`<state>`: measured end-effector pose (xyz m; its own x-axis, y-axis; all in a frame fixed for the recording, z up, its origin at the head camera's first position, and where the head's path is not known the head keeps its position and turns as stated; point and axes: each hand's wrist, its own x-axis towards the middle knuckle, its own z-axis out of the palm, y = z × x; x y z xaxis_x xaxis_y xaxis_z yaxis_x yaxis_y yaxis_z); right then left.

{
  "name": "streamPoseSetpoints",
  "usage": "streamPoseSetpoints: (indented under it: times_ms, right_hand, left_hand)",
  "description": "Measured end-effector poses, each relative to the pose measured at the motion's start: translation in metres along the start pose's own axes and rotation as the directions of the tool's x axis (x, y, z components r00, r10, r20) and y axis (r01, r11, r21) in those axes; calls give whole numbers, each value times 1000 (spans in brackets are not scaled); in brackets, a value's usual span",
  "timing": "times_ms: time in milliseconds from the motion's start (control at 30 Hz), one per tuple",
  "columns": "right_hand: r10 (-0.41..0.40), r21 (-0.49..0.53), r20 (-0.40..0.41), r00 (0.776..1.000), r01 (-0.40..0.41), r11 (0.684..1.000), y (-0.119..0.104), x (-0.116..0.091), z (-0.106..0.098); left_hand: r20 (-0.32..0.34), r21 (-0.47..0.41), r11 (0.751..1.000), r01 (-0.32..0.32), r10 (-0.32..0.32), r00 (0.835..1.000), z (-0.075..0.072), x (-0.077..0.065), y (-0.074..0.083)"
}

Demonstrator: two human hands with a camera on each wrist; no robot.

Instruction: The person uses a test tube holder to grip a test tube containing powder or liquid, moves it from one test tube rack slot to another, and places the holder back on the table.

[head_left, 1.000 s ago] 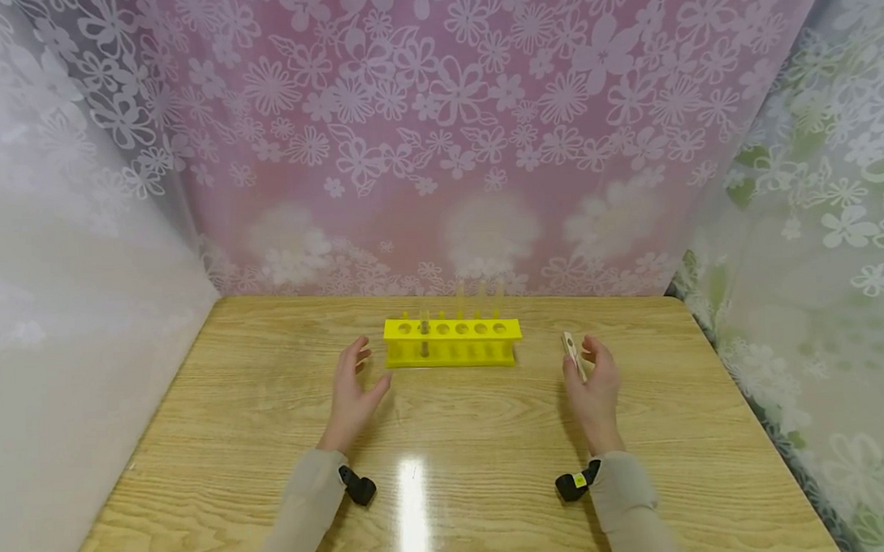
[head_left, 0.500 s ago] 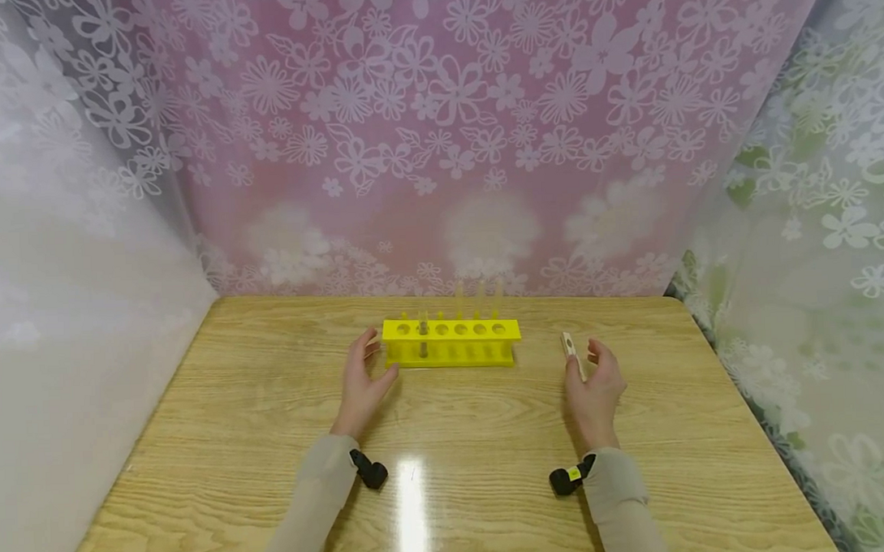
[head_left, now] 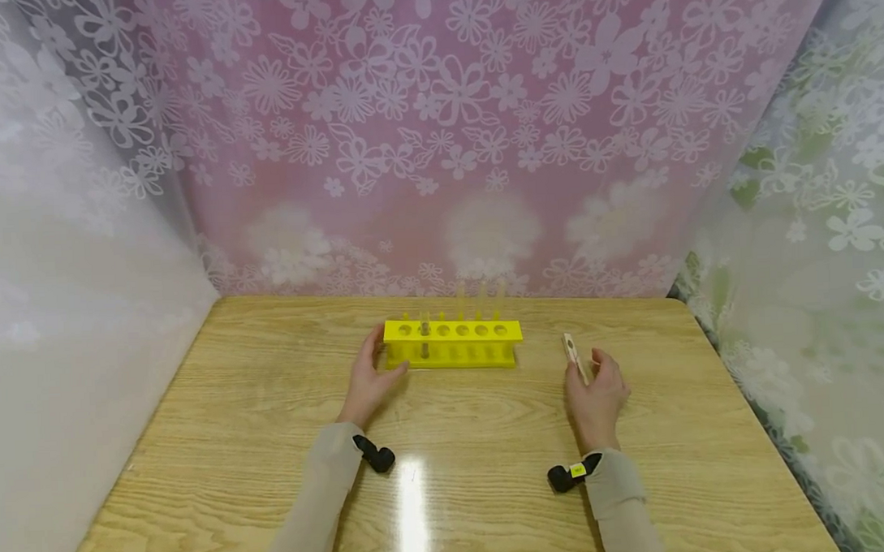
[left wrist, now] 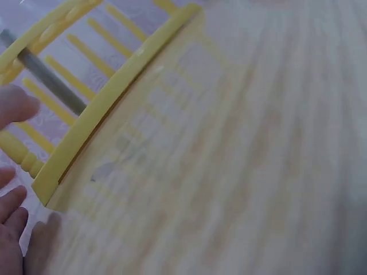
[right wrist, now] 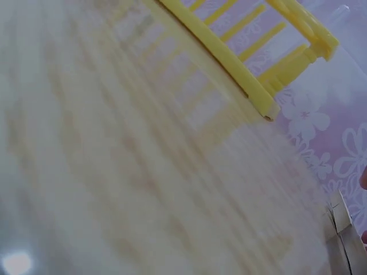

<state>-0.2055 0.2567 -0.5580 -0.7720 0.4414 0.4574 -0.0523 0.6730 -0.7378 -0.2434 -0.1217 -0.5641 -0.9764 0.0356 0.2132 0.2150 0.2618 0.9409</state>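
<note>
A yellow test tube rack point(head_left: 481, 361) stands near the back of the table. One test tube point(head_left: 426, 346) with dark contents sits in its second hole from the left. My left hand point(head_left: 367, 391) is spread around the rack's left end, thumb in front and fingers beyond; in the left wrist view the thumb point(left wrist: 17, 106) overlaps the end post. To the right lies a pale wooden test tube clamp point(head_left: 570, 349) with a dark oval opening. My right hand point(head_left: 596, 396) is at its near end, thumb on one side, loosely bent fingers on the other. The right wrist view crops most of the clamp point(right wrist: 343, 240).
Three clear, empty-looking tubes point(head_left: 482, 295) stand along the rack's back right. The wooden table point(head_left: 492, 461) meets a pink flowered curtain point(head_left: 439, 187) behind, with pale curtains at both sides. Wrist cameras point(head_left: 378, 458) are strapped over both sleeves.
My left hand has moved forward and right until its thumb and fingers surround the rack's left end. The right hand has shifted slightly beside the clamp; rack and clamp stay in place.
</note>
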Motion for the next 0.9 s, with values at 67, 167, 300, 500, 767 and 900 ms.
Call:
streamPoseSetpoints:
  times_ms: [67,167,300,500,767,900]
  right_hand:
    - [22,-17,12,1000,-22,1000,1,0,-1]
    - [62,-63,50,997,-58,996,0,1,-2]
    - [105,-119,101,989,-93,989,0,3,-1]
    - [96,-181,137,986,-70,981,1,3,0]
    - [75,-199,143,987,-46,979,3,2,0]
    - [81,-205,150,985,-49,978,1,2,-1]
  left_hand:
    - [33,-3,1000,19,-19,999,2,1,-4]
    - [67,-1,1000,18,-17,998,5,2,-7]
    - [84,20,1000,-7,5,996,6,1,-8]
    - [83,60,998,0,-5,997,4,0,-9]
    - [78,92,996,21,-28,997,2,0,-8]
    - [66,85,996,26,-31,997,2,0,-7]
